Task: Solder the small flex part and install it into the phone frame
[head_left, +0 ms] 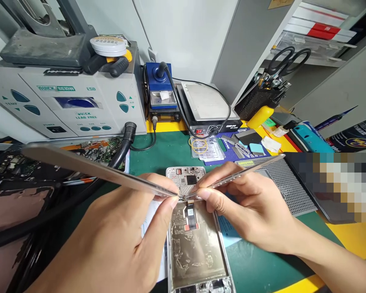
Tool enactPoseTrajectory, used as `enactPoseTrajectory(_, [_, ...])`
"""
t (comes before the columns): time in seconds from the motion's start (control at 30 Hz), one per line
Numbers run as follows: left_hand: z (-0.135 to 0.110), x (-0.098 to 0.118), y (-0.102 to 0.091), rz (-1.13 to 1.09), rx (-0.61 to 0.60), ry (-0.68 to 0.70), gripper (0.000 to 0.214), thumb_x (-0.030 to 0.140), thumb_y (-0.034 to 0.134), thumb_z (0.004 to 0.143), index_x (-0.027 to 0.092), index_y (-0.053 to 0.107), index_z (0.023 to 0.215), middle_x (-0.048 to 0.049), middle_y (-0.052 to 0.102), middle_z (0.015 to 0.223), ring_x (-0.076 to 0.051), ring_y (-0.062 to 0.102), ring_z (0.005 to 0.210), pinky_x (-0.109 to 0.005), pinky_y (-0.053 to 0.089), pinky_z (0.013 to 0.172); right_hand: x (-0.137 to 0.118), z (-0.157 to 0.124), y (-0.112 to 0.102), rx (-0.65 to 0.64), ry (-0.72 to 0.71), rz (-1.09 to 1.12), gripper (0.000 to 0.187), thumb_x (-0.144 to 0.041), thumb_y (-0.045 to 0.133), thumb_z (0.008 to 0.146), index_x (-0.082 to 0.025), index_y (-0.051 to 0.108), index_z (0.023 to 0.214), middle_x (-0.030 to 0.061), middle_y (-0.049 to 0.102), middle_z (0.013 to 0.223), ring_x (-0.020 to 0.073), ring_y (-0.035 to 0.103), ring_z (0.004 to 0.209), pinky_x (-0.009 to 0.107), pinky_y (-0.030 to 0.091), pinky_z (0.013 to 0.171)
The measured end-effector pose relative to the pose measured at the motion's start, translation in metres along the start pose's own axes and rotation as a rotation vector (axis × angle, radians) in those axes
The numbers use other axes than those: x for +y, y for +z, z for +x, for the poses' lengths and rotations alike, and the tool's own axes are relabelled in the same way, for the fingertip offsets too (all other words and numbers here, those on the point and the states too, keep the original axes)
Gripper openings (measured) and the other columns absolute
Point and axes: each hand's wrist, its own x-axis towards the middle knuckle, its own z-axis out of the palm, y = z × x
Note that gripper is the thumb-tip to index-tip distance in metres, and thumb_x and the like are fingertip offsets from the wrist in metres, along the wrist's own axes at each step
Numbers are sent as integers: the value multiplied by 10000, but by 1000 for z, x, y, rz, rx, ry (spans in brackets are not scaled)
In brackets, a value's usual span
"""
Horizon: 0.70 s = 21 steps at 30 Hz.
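Note:
An opened phone frame [195,240] lies on the green mat, its metal inside and a small black connector board showing. My left hand [121,236] is closed in a pinch on long metal tweezers [88,167] that slant in from the left. My right hand [246,203] pinches a second pair of metal tweezers [250,169] coming from the right. Both tips meet over the upper part of the phone, just below its camera section [187,178]. What the tips touch is too small to make out.
A grey hot-air station [69,101] stands at the back left, a blue soldering station [160,91] and a heating plate [205,101] behind the phone. Circuit boards [100,148] lie at left. A mesh holder with scissors [262,95] and a grey perforated mat [288,183] sit at right.

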Motion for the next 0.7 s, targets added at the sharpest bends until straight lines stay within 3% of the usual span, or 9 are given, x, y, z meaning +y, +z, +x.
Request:
enactPoseTrajectory(0.1, [3,-1,-3,-29,-53,89,247,88,600,900,288,591,1045,68,747,887,-116,691,674,-181,565,632,1,0,0,4,-5,-20,82,-197,658,978,-171,725,940,9,717,934,84,677,755,192,558,690])
enactPoseTrajectory(0.47, [3,2,-4,6,-62,98,236,95,584,905,292,567,1035,63,748,869,-139,696,649,-214,557,591,-1,1,-1,23,-24,-72,73,-198,667,970,-171,732,950,35,729,930,122,697,807,221,561,710])
enactPoseTrajectory(0.7, [1,0,-6,3,-80,88,253,74,577,905,289,549,1034,60,734,858,-128,680,653,-209,555,613,-1,0,0,25,-25,-48,60,-190,675,965,-172,731,952,22,725,933,99,689,787,198,558,702])
